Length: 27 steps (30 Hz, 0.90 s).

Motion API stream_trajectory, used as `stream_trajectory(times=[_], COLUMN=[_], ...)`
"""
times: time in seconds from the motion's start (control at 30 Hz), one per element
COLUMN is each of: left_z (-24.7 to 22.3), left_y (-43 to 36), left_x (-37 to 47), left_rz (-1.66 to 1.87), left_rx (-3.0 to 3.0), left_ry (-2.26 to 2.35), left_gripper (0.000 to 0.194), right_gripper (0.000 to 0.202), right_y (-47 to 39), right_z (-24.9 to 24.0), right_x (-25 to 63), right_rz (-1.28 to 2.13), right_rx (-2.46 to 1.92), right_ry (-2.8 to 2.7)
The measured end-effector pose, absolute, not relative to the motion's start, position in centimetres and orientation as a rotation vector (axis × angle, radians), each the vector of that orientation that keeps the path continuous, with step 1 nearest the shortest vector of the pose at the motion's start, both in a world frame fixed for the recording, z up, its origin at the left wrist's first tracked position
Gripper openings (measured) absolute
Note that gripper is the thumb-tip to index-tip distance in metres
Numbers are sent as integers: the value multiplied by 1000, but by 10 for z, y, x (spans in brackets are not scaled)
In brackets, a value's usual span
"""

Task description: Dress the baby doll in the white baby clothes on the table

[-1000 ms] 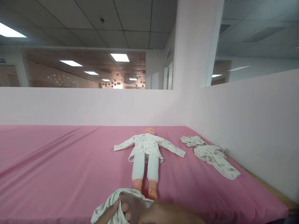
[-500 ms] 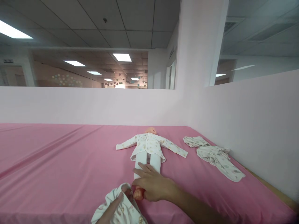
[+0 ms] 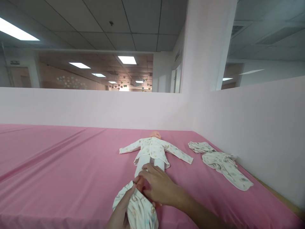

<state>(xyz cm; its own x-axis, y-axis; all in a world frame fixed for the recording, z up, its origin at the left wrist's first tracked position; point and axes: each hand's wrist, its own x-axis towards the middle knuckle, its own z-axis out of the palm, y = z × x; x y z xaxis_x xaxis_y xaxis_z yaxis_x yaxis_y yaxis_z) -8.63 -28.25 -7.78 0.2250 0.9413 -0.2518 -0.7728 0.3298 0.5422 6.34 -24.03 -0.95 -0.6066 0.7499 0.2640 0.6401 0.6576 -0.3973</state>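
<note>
Pink sheeting (image 3: 71,178) covers the work surface; clock positions refer to a dial centred on the doll (image 3: 152,152), 6 o'clock nearest the wearer. At 7 o'clock, the left hand (image 3: 125,203) grips a bunched patterned garment (image 3: 144,211) by its edge. Compared with half a second ago, the garment has moved up from beside one foot (image 3: 140,183) to meet it, hiding the toe end. At 6 o'clock, the right hand (image 3: 160,184) is half curled at that foot, fingers less spread than before; whether it grips cannot be determined. The doll lies face up, head at 12 o'clock, in a printed jacket (image 3: 145,144). Loose clothing (image 3: 226,168) lies undisturbed at 4 o'clock. Beyond, a white wall (image 3: 95,108) with a window (image 3: 107,41) stands at 12 o'clock.
</note>
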Motion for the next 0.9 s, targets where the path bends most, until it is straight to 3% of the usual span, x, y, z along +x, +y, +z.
stream_trajectory(times=[0.07, 0.2, 0.43, 0.6, 0.9], left_z=[-76, -66, -52, -57, -79], left_y=[-280, -283, -288, -287, -280], left_x=[-84, -83, -80, -83, -89], left_rz=[1244, 1209, 1247, 1225, 1171], left_rx=[308, 366, 408, 403, 395], left_ry=[548, 468, 580, 541, 426], left_gripper=[40, 40, 45, 42, 55], right_gripper=[12, 24, 4, 7, 13], right_y=[-252, -277, -282, -263, -233], right_z=[-11, -5, -5, -9, -25], right_x=[66, 64, 50, 59, 57], right_rz=[453, 707, 784, 1017, 967], right_rx=[-1192, -1169, -1154, -1062, -1077], right_ry=[-2321, -2267, -2211, -2030, -1859])
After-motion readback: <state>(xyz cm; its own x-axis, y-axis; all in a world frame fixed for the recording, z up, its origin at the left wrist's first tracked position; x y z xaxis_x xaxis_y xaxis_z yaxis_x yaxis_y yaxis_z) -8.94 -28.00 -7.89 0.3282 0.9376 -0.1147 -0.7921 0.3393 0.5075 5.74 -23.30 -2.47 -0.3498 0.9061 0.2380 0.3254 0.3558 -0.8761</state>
